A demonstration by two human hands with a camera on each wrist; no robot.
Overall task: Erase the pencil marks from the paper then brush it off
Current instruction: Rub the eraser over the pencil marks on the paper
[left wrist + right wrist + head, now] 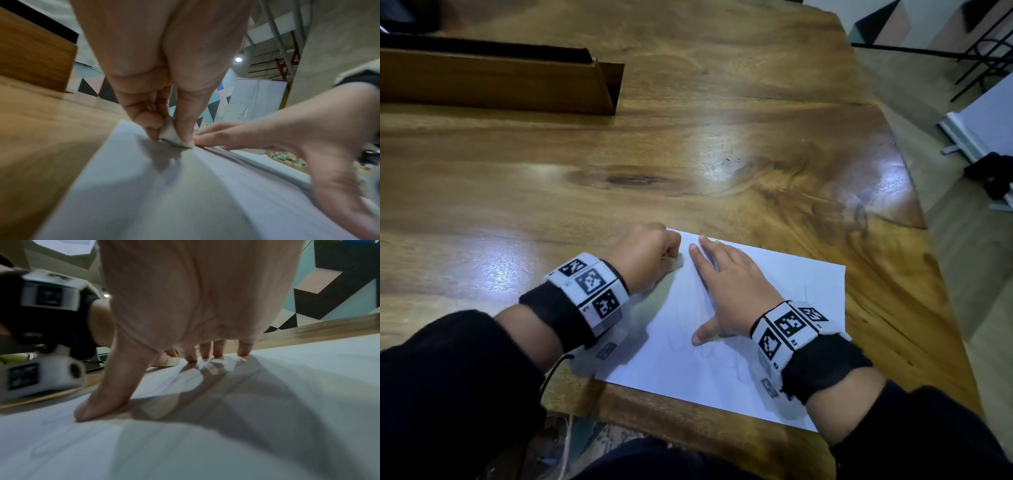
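Note:
A white sheet of paper lies on the wooden table near its front edge, with faint pencil scribbles near the middle. My left hand pinches a small white eraser between thumb and fingertips and presses it on the paper's far left corner. My right hand lies flat on the sheet just right of it, fingers spread and straight, with the thumb and fingertips pressing the paper down. In the right wrist view the paper buckles slightly beneath the palm.
A long wooden box lies at the table's far left. The table's right edge runs diagonally close to the paper, with floor beyond. Bare wooden tabletop stretches beyond the hands.

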